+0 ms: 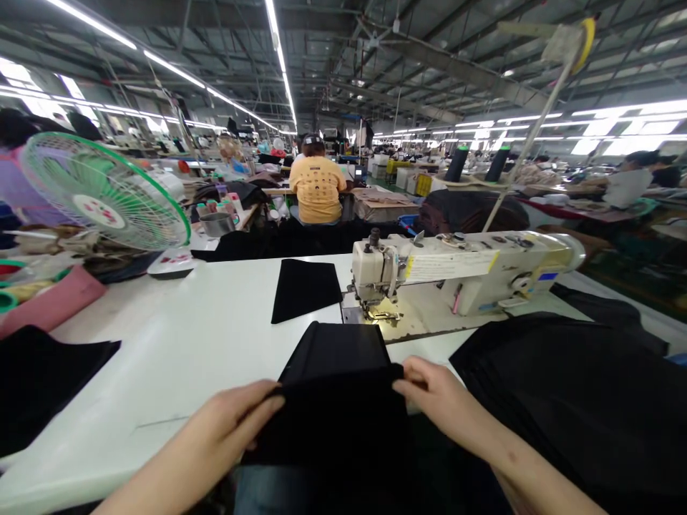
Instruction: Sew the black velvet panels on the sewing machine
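Note:
A black piece of fabric point(343, 400) hangs over the near edge of the white table, its far part lying flat in front of the sewing machine. My left hand point(236, 422) pinches its left side between thumb and fingers. At the opposite side, my right hand point(434, 393) grips the fabric's edge with thumb and forefinger. Between the hands the cloth is drawn straight across. Just beyond stands the white sewing machine point(461, 272), its lit needle area to the right of a smaller black fabric piece point(305, 286) that lies flat on the white table point(215, 336).
A stack of black fabric point(552, 393) covers the table's right side. More black fabric point(48, 379) lies at the far left. A green-rimmed fan point(101, 193) stands at the back left. Ahead, a person in a yellow shirt point(318, 187) sits facing away. Dark thread cones point(456, 164) stand behind the machine.

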The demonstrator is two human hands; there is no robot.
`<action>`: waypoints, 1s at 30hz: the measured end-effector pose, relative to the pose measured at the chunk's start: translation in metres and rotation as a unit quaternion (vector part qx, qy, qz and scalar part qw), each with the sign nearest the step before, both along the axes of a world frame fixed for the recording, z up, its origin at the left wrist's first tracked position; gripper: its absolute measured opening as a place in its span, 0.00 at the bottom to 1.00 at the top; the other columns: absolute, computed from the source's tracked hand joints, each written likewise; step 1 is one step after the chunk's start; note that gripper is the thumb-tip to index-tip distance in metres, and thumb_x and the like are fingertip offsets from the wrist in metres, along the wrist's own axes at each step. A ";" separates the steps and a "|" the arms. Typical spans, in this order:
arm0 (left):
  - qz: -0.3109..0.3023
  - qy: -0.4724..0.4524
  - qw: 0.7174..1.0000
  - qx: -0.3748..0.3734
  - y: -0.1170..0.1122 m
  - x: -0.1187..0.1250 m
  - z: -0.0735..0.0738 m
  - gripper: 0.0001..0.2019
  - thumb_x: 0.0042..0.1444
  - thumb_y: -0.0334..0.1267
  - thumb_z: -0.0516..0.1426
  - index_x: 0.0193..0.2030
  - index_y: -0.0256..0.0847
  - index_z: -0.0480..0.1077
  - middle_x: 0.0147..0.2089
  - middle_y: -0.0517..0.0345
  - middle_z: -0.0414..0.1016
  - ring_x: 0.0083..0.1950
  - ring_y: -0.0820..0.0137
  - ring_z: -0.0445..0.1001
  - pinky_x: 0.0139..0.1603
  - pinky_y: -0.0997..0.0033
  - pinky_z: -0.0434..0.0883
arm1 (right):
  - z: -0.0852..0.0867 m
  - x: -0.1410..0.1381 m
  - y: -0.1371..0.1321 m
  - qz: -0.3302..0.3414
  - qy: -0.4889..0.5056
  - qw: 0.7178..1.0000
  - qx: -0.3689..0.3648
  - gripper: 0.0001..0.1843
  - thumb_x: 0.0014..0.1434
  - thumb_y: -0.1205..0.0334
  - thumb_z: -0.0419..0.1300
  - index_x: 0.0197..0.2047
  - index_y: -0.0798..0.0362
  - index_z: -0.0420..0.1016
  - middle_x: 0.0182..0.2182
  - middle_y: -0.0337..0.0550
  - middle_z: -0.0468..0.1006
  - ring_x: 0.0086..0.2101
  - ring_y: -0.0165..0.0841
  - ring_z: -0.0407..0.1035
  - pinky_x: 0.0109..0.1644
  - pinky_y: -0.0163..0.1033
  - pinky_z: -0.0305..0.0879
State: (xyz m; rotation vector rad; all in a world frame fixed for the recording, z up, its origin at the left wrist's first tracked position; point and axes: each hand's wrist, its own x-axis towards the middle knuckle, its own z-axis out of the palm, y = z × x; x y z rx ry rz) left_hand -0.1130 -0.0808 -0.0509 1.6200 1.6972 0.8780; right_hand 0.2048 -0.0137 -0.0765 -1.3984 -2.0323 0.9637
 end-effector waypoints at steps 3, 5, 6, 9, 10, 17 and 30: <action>-0.037 0.138 0.990 -0.005 0.065 0.000 -0.005 0.18 0.59 0.51 0.52 0.22 0.44 0.63 0.20 0.63 0.64 0.24 0.67 0.68 0.27 0.70 0.64 | -0.023 -0.020 0.045 -0.059 -0.017 0.995 0.078 0.11 0.58 0.61 0.60 0.26 0.49 0.66 0.29 0.37 0.72 0.33 0.35 0.69 0.40 0.38 0.64; -0.018 0.228 0.973 0.014 0.101 0.005 -0.015 0.15 0.61 0.45 0.50 0.24 0.44 0.62 0.25 0.60 0.67 0.29 0.64 0.70 0.32 0.68 0.64 | -0.034 -0.031 0.070 -0.086 -0.024 0.991 0.096 0.11 0.55 0.64 0.61 0.24 0.49 0.64 0.34 0.41 0.72 0.39 0.38 0.68 0.47 0.42 0.62; -0.011 0.255 0.967 0.014 0.115 0.008 -0.020 0.13 0.60 0.43 0.51 0.25 0.44 0.63 0.28 0.57 0.70 0.33 0.63 0.72 0.35 0.67 0.65 | -0.039 -0.036 0.079 -0.099 -0.028 0.990 0.100 0.11 0.54 0.66 0.61 0.24 0.49 0.63 0.34 0.43 0.71 0.40 0.40 0.68 0.48 0.43 0.61; 0.002 0.271 0.962 0.008 0.143 0.016 -0.036 0.04 0.54 0.36 0.58 0.31 0.42 0.66 0.41 0.48 0.73 0.42 0.56 0.75 0.41 0.63 0.67 | -0.049 -0.046 0.095 -0.126 -0.036 0.987 0.096 0.11 0.50 0.69 0.61 0.23 0.49 0.64 0.31 0.43 0.71 0.38 0.41 0.67 0.45 0.44 0.60; 0.002 0.270 0.963 0.006 0.148 0.018 -0.040 0.04 0.52 0.34 0.59 0.32 0.41 0.66 0.43 0.46 0.73 0.44 0.54 0.75 0.42 0.62 0.67 | -0.051 -0.047 0.097 -0.129 -0.035 0.987 0.093 0.11 0.50 0.70 0.61 0.22 0.49 0.64 0.29 0.41 0.70 0.36 0.41 0.67 0.44 0.43 0.60; 0.006 0.202 0.978 0.050 0.139 0.027 -0.049 0.06 0.53 0.28 0.55 0.31 0.43 0.62 0.35 0.54 0.72 0.40 0.60 0.75 0.44 0.61 0.70 | -0.059 -0.042 0.089 -0.112 0.052 0.988 0.090 0.10 0.47 0.69 0.61 0.21 0.48 0.65 0.30 0.40 0.73 0.37 0.40 0.69 0.45 0.43 0.63; 0.065 -0.249 0.960 0.106 0.069 0.039 -0.006 0.06 0.46 0.37 0.64 0.31 0.41 0.73 0.48 0.52 0.77 0.55 0.60 0.74 0.59 0.62 0.67 | -0.028 -0.009 0.059 -0.046 0.267 0.962 -0.037 0.17 0.48 0.45 0.70 0.34 0.50 0.82 0.56 0.51 0.76 0.57 0.47 0.68 0.60 0.48 0.64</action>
